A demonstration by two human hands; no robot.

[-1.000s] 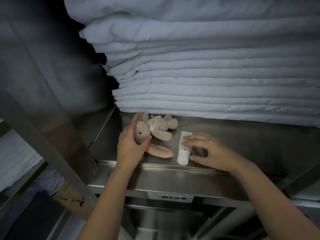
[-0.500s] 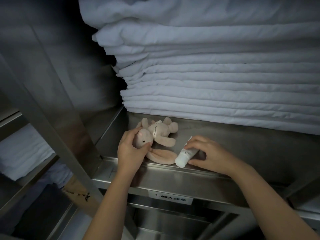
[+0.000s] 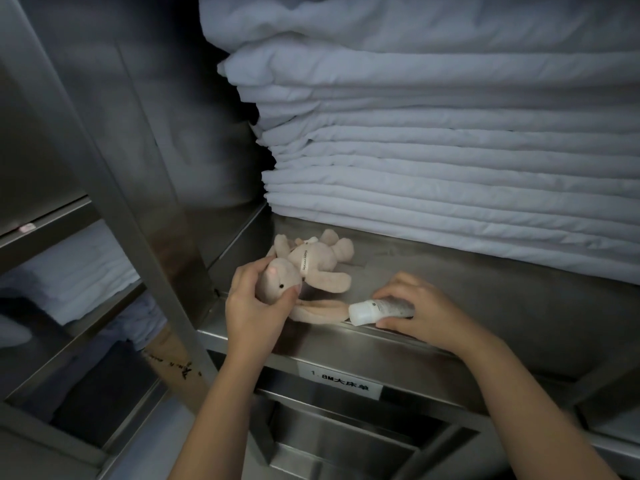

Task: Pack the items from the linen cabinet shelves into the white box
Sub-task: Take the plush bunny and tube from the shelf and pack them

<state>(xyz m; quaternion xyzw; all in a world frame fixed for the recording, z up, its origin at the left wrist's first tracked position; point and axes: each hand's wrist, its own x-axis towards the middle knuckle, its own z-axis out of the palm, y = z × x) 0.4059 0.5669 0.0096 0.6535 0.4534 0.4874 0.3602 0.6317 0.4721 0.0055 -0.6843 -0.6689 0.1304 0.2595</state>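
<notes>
Shelf (image 3: 485, 299) of linen, one small item in each hand.
Folded white sheets (image 3: 450, 168) fill the far side. At the near edge, the left hand (image 3: 252, 306) curls its fingers round the head of the plush rabbit (image 3: 311, 261), whose body lies on the shelf. Just right, the right hand (image 3: 426, 313) holds the white tube (image 3: 381, 308).

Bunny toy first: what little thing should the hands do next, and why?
Probably lift both hands back off the shelf. The left hand grips the plush bunny by its head and the right hand holds the white tube near the shelf's front edge, so both seem ready to carry.
</notes>
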